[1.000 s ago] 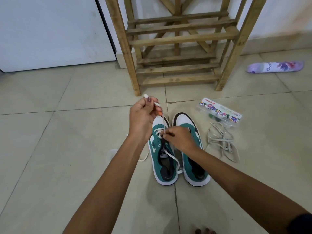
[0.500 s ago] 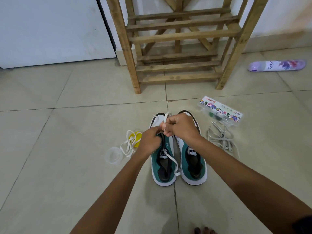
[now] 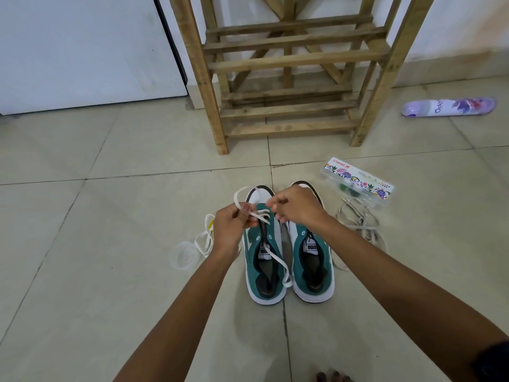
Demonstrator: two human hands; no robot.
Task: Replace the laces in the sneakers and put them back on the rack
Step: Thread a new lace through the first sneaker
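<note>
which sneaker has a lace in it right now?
The left sneaker: a white lace runs through its front eyelets and trails over its opening. The right sneaker shows bare eyelets.

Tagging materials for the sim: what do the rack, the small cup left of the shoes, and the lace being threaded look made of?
Rack: bare wood, rough and unvarnished by its look; grain and knots show.
Cup: probably thin clear plastic; the tile shows through it.
White lace: flat woven fabric, matte, limp where it drapes across the left sneaker. Fibre type can't be told.
</note>
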